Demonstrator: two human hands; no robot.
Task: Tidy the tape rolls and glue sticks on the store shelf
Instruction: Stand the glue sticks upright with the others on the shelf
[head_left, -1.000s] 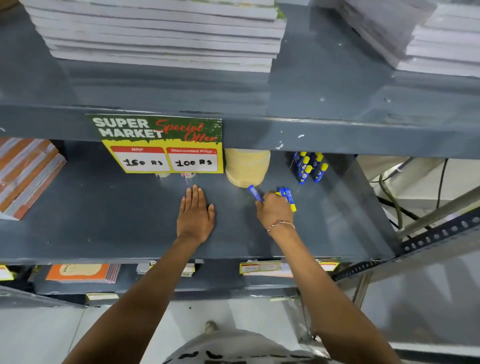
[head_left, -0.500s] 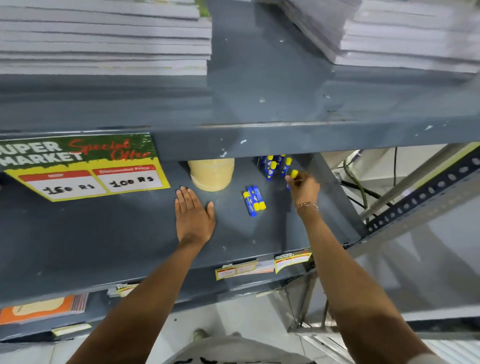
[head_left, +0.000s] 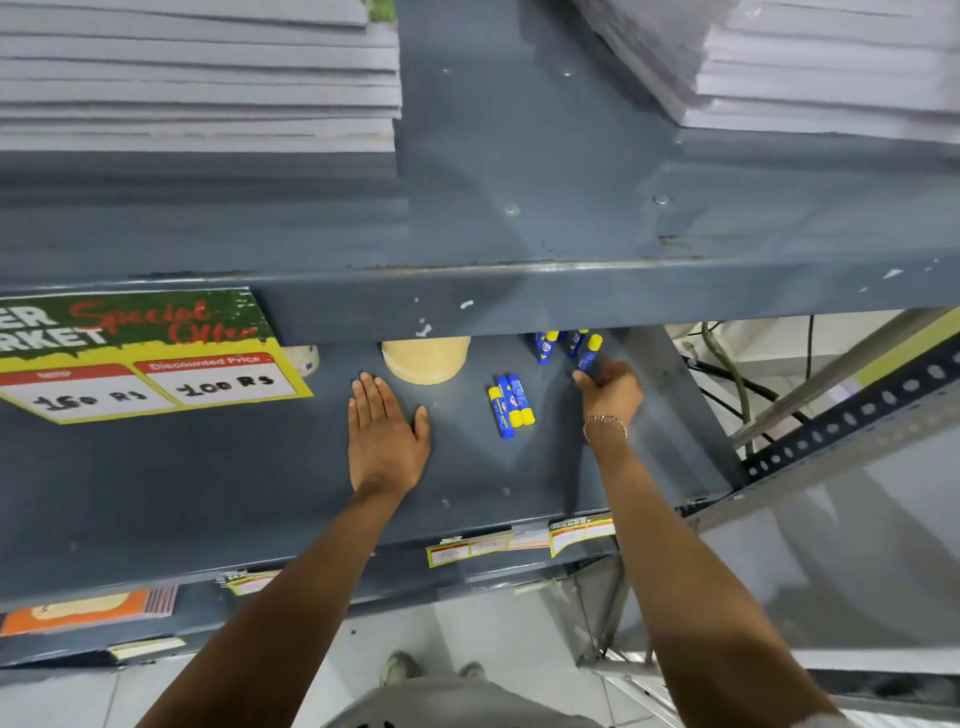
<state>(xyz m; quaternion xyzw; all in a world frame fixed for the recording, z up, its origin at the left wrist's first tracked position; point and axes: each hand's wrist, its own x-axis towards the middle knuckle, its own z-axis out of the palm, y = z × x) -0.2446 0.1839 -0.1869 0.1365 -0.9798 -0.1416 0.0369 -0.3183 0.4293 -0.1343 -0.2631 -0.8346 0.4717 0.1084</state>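
Three blue glue sticks with yellow caps lie side by side on the grey shelf. My right hand reaches to the back right and pinches one upright glue stick beside other standing glue sticks. My left hand rests flat on the shelf, fingers apart, holding nothing. A stack of beige tape rolls stands just beyond my left fingertips. A small clear tape roll shows partly behind the sign.
A "Special Offer" price sign hangs from the upper shelf edge and hides the back left. Stacks of notebooks fill the upper shelf. A slotted metal upright and cables stand at the right.
My right hand left three glue sticks lying on the shelf and moved back right to the standing group, where it now grips one. The view shifted right. My left hand stayed flat.
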